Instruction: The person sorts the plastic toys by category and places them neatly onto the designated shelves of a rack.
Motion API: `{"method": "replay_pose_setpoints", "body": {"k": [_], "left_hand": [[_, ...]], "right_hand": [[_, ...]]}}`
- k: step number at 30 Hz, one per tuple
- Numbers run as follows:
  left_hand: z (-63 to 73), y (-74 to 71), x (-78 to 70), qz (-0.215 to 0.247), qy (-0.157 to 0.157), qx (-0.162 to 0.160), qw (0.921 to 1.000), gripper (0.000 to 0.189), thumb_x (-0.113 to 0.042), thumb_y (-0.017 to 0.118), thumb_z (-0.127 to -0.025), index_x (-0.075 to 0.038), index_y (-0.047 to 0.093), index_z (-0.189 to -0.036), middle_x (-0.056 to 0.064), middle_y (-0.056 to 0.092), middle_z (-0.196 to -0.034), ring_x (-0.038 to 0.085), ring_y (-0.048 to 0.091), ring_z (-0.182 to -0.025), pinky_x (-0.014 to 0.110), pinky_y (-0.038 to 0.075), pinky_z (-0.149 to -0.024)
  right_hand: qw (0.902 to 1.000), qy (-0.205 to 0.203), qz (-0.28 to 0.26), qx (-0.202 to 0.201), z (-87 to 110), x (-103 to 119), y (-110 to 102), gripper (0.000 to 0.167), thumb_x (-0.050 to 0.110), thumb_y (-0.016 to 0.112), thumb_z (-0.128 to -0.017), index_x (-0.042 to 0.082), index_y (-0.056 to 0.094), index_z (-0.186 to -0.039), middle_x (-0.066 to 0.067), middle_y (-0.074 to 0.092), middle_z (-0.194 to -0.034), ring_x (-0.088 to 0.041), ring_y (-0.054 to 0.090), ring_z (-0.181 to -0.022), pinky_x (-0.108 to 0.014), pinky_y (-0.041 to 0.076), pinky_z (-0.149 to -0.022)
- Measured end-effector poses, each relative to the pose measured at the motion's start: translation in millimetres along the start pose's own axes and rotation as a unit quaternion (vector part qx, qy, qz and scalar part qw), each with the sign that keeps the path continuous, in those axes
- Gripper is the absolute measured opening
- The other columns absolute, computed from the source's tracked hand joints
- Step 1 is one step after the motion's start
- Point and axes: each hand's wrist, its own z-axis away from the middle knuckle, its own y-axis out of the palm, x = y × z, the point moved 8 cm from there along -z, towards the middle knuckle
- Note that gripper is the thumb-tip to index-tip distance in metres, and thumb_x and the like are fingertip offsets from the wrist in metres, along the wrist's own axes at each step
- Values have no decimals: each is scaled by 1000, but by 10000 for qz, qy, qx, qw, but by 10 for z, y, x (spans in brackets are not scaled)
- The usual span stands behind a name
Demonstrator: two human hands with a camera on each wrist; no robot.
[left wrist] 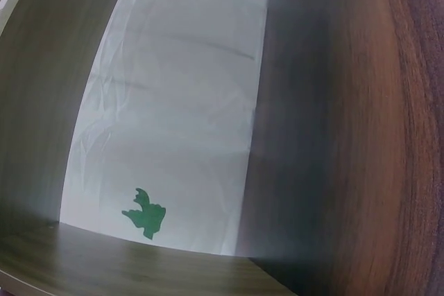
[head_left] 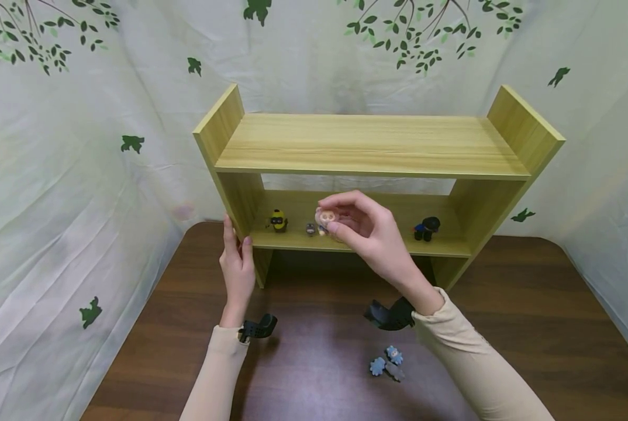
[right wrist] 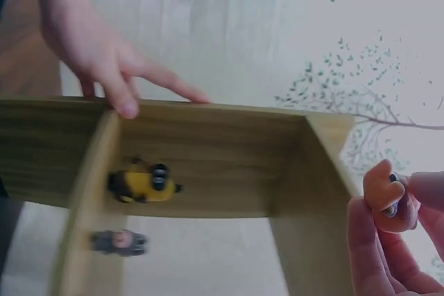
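Observation:
My right hand [head_left: 374, 234] pinches a small figurine [head_left: 326, 218] between thumb and fingers, in front of the middle board of a light wooden shelf [head_left: 372, 143]. The figurine has a pale hood and a peach face; in the right wrist view the figurine [right wrist: 386, 197] looks orange-peach. Resting against the shelf's left side panel, my left hand [head_left: 237, 269] has its fingers extended along the outer face and its thumb by the front edge. On the middle board stand a yellow-and-black figurine [head_left: 278, 221], a tiny grey figurine [head_left: 310, 229] and a dark figurine [head_left: 427, 228] at the right.
On the brown table [head_left: 314, 351], below my right forearm, lie a blue figurine [head_left: 377, 366], another blue figurine [head_left: 394, 354] and a grey piece [head_left: 394, 372], close together. A pale curtain [head_left: 314, 58] with printed leaves hangs behind the shelf.

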Motion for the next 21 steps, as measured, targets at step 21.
{"method": "replay_pose_setpoints", "body": {"k": [21], "left_hand": [[2,-10,25,-197,-54,4,9998,73,-3,50,-99,-41,19,-152,22,57,-115,17,31,-59,29,27,-57]], "right_hand": [[9991,-347,157,-192,-610,312,-14,24,-5,59,-91,-8,58,-115,-14,59,-111,-25,58,-100,-39,49,-84]]}}
